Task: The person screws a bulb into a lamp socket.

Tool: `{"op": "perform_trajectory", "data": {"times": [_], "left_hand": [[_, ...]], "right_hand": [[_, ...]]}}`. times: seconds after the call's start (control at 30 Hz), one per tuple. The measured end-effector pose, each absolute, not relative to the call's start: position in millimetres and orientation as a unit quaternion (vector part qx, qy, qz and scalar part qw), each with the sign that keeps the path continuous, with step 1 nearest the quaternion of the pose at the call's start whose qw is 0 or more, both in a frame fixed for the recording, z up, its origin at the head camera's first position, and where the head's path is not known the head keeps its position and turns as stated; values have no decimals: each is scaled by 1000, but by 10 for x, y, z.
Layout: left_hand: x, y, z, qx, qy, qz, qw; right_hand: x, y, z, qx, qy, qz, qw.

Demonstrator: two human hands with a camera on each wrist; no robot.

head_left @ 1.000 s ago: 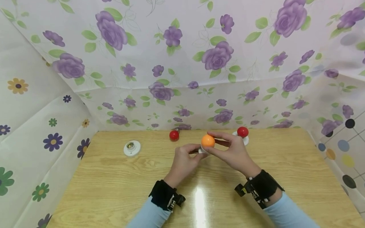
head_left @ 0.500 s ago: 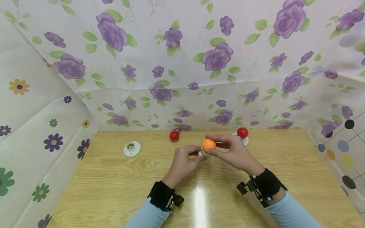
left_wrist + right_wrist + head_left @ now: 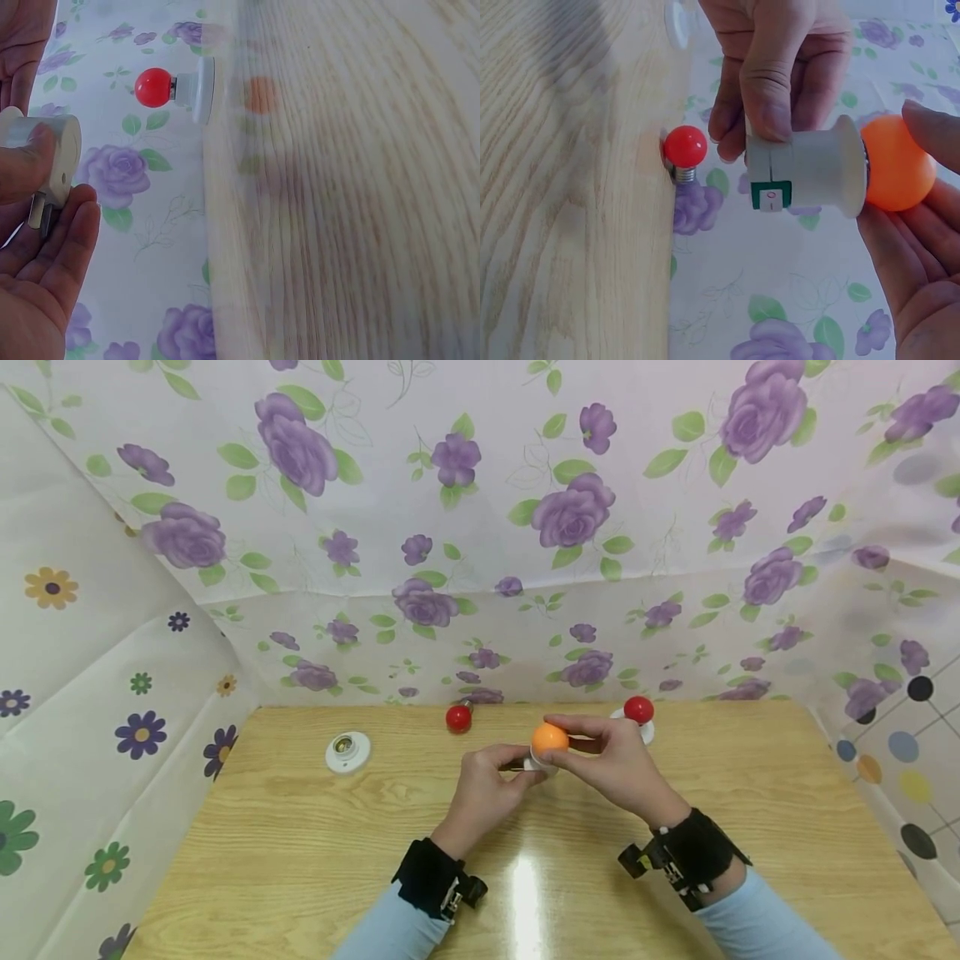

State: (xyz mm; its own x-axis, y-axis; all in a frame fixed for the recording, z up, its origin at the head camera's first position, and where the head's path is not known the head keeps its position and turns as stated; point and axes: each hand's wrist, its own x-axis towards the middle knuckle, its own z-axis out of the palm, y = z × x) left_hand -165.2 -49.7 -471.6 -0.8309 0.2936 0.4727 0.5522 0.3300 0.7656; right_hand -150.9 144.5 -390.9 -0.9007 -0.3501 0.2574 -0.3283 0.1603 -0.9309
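Observation:
My left hand (image 3: 486,787) grips a white lamp socket (image 3: 810,169) by its body. The socket has a green-framed switch (image 3: 771,196) on its side, and metal plug prongs (image 3: 37,210) stick out of its back in the left wrist view. An orange light bulb (image 3: 898,163) sits at the socket's mouth, its base hidden inside apart from a thin metallic strip at the rim. Thumb and fingers of my right hand (image 3: 621,767) pinch the orange globe from opposite sides. Both hands are above the table, near its back middle.
A red bulb (image 3: 458,718) lies at the table's (image 3: 315,860) back edge. Another red bulb (image 3: 638,708) stands in a round white socket base (image 3: 647,732) at the back right. A bare white socket base (image 3: 348,752) lies to the left. Flowered cloth (image 3: 502,552) hangs behind.
The orange bulb and socket have shifted slightly down and to the right in the head view. My right hand has moved a little around the bulb; both hands keep hold.

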Motion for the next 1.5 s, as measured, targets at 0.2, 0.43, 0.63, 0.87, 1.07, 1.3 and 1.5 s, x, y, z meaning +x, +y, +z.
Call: {"op": "perform_trajectory", "data": {"times": [0.2, 0.43, 0.63, 0.87, 1.07, 1.3, 1.5], "left_hand": [[-1648, -468, -4714, -263, -805, -510, 149], [-1655, -460, -4691, -254, -816, -496, 155], [-1678, -516, -4693, -249, -817, -504, 130], [-1694, -548, -4698, -265, -804, -521, 115], [-1700, -538, -4707, -273, -799, -525, 108], [-1688, -524, -4704, -275, -800, -522, 115], [-1667, -502, -4710, -278, -800, -514, 138]], "right_hand": [[-1497, 1396, -3951, -205, 757, -618, -48], [-1561, 1349, -4163, -207, 770, -584, -150], [-1586, 1423, -4122, -243, 779, -569, -103], [-1499, 1477, -3824, -290, 783, -550, -11], [-1524, 1492, -3860, -287, 784, -550, 15], [-1628, 1534, -4070, -259, 777, -574, 7], [-1584, 1502, -4070, -228, 768, -598, -16]]}}
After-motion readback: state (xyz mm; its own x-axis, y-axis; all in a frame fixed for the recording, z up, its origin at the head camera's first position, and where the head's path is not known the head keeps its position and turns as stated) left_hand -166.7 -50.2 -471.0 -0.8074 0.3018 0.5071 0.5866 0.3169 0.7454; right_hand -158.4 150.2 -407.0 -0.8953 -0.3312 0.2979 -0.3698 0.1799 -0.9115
